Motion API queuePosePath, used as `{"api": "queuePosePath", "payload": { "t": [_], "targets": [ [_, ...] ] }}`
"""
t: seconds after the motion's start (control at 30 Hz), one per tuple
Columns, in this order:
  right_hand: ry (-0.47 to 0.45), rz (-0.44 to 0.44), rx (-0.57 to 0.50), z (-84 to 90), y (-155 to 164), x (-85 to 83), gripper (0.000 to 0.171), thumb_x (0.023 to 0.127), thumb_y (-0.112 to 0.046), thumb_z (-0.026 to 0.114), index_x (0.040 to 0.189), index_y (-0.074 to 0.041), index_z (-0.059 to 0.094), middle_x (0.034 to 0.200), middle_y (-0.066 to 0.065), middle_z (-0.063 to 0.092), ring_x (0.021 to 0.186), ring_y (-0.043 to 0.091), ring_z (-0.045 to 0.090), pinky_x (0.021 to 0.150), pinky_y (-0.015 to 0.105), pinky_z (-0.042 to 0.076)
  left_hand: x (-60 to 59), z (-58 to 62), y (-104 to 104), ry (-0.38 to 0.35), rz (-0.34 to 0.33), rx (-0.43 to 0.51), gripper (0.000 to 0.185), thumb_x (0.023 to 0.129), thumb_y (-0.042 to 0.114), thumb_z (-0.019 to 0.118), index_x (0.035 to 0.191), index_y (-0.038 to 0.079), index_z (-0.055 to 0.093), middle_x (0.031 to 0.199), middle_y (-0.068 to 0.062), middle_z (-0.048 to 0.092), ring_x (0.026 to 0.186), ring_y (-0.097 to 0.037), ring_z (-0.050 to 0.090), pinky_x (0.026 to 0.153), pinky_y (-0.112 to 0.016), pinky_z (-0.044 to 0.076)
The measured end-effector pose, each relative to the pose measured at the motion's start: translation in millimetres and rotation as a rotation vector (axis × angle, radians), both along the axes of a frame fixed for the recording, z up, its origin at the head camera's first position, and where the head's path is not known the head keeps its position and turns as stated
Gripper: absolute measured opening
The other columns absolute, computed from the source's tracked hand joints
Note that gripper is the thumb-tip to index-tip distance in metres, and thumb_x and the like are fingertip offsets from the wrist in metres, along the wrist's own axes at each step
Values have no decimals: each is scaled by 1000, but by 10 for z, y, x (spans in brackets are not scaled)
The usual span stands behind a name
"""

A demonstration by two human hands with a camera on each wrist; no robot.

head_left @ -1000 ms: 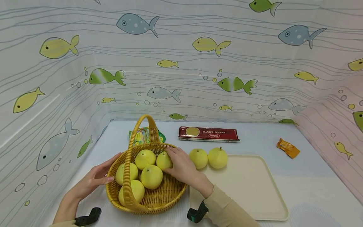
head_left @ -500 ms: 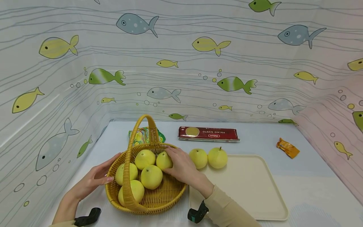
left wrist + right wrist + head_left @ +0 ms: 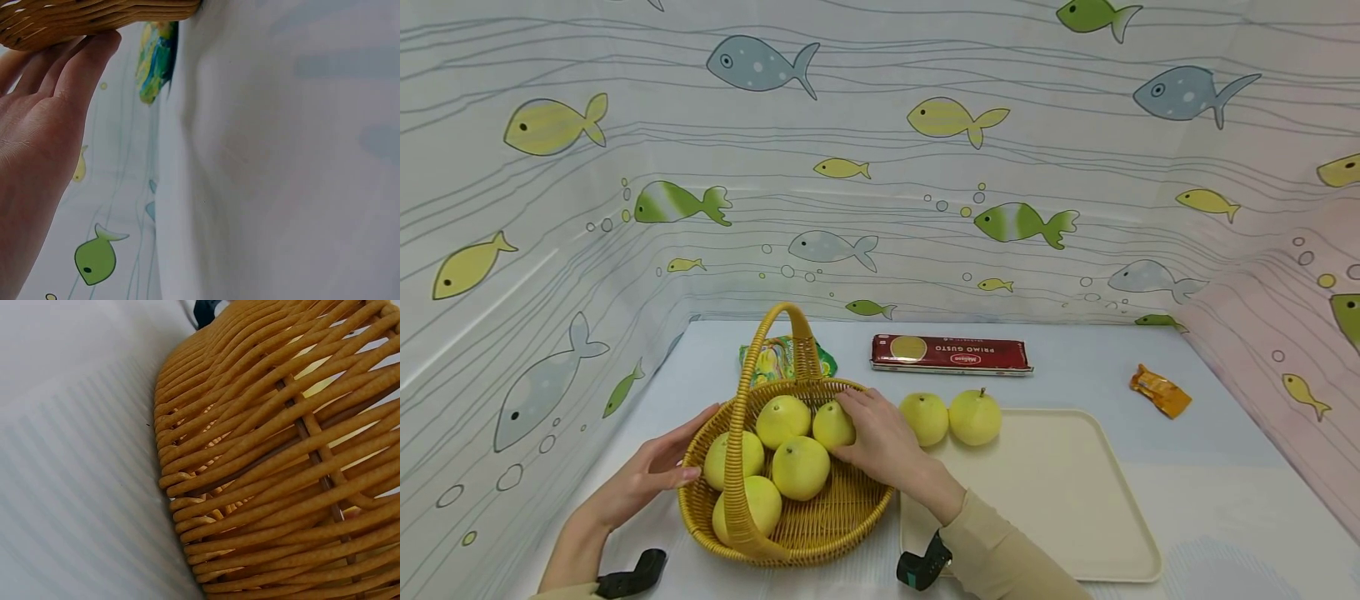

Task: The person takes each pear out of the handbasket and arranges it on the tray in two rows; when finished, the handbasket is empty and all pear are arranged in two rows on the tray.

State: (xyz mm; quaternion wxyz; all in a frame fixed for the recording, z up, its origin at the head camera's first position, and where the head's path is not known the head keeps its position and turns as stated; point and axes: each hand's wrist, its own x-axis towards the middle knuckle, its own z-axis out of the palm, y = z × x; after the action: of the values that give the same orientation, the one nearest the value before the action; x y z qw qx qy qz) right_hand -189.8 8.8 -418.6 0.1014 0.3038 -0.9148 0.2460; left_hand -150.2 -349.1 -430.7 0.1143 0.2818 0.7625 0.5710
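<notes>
cream tray at 3 o'clock of the wicker basket; left hand, fingers straight and together, rests on the basket's 9 o'clock rim; right hand curls around a yellow pear at the basket's 1 o'clock.

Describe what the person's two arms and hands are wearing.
Both hands are bare. The right hand has a beige long sleeve and a black-and-teal wrist device. The left hand has a black wrist device; a sliver of beige sleeve shows at the frame's edge.
</notes>
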Motion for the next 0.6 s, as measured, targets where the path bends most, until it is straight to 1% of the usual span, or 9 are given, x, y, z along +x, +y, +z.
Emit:
{"api": "queuePosePath", "payload": {
  "t": [0.3,0.43,0.6],
  "targets": [
    [77,4,-30,-30,3,-22,64,74,-32,88,129,-8,62,126,5,68,110,22,61,88,34,53,-14,-25,-19,-18,-17,16,71,96,-9,45,159,0,13,168,-10,14,147,6,22,108,-9,28],
    [81,2,-48,-27,2,-29,66,73,-32,88,129,-7,62,125,4,68,107,22,61,87,33,53,-15,-28,-23,-21,-20,18,71,96,-9,44,159,-1,13,168,-10,14,147,6,22,108,-9,28],
    [58,-2,-73,-24,3,-30,68,74,-31,88,131,-6,61,129,7,66,110,23,61,89,35,53,-11,-17,-10,-13,-17,18,71,96,-9,44,159,0,13,168,-9,14,148,5,21,108,-9,28]
  ]
}}
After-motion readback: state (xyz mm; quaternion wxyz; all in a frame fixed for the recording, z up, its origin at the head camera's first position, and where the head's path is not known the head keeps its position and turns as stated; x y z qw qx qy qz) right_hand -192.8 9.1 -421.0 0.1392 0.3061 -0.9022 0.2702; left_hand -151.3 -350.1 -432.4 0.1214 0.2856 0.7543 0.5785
